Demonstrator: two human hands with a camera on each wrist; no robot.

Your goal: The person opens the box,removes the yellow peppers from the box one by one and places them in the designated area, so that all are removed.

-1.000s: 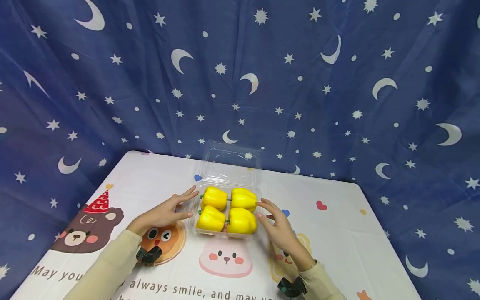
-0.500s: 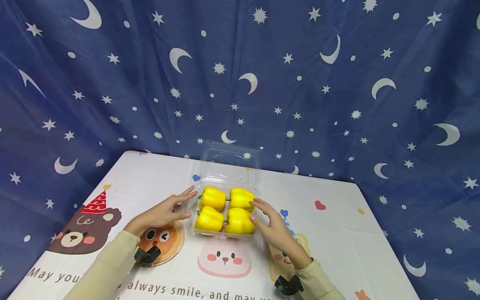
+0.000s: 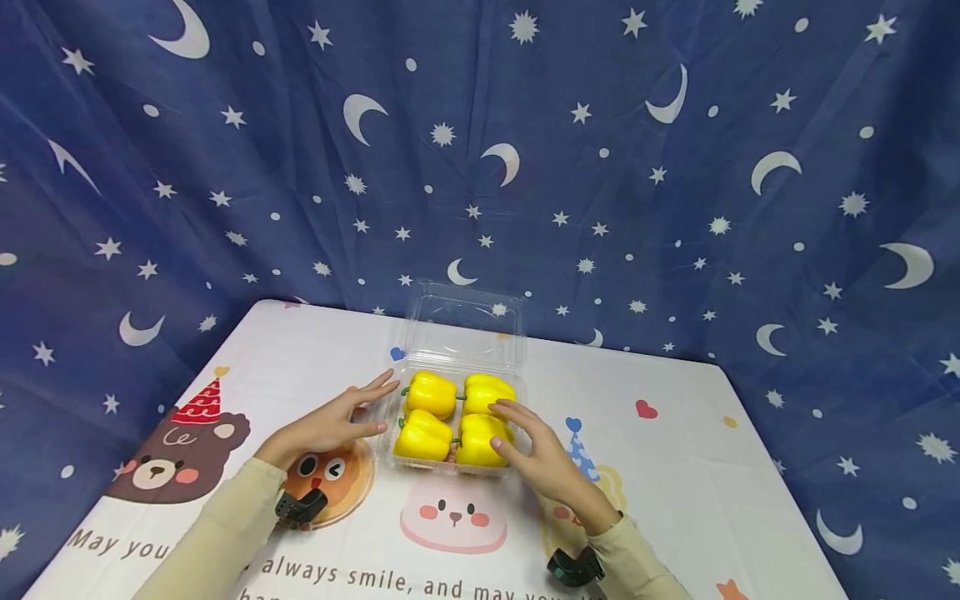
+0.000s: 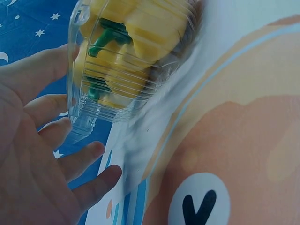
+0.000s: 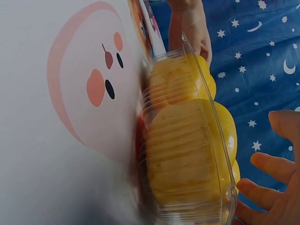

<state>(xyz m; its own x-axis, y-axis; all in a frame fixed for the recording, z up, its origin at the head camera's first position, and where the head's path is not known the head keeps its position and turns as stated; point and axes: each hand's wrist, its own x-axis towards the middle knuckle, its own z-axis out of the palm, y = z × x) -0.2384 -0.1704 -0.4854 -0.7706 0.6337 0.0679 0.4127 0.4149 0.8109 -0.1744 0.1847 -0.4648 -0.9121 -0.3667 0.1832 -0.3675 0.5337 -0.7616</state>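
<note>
Several yellow bell peppers with green stems sit in two rows inside a clear plastic clamshell box (image 3: 442, 468), its lid (image 3: 465, 329) raised at the back. My left hand (image 3: 330, 423) is beside the box's left wall, fingers spread; in the left wrist view, its thumb and fingertips lie right at the rim (image 4: 72, 89). From the right side, my right hand (image 3: 546, 460) reaches over the rim. Its relaxed fingertips overlap the back right pepper (image 3: 483, 388), and its thumb overlaps the front right pepper (image 3: 477, 442). Neither hand grips anything.
The box stands on a white tablecloth (image 3: 660, 492) printed with cartoon faces and lettering. Behind the table hangs a dark blue curtain (image 3: 420, 167) with moons and stars. A black band (image 3: 300, 506) is on each wrist.
My right hand has moved left from the box's right edge to over the right-hand peppers. The left hand has stayed by the left wall; box and peppers look unmoved.
</note>
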